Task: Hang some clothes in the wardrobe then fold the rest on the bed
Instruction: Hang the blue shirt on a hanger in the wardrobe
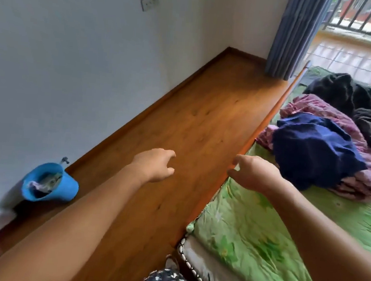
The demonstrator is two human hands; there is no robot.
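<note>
Clothes pile (pixel 328 139): heaped on far right of the bed (pixel 261 232), navy garment (pixel 314 149) topmost. Left hand (pixel 155 165), right hand (pixel 255 174): empty, fingers loosely curled, short of pile. Step: likely picking a garment; next, reach farther right.

The floor (pixel 181 128) looks like smooth brown wood with a soft sheen, and the bed (pixel 250 231) carries a wrinkled green printed cloth sheet. On it lie soft crumpled clothes: a navy garment (pixel 314 149), a purple patterned cloth (pixel 365 178) and matt black fabric (pixel 341 91). The blue bucket (pixel 63 188) looks like smooth plastic
</note>
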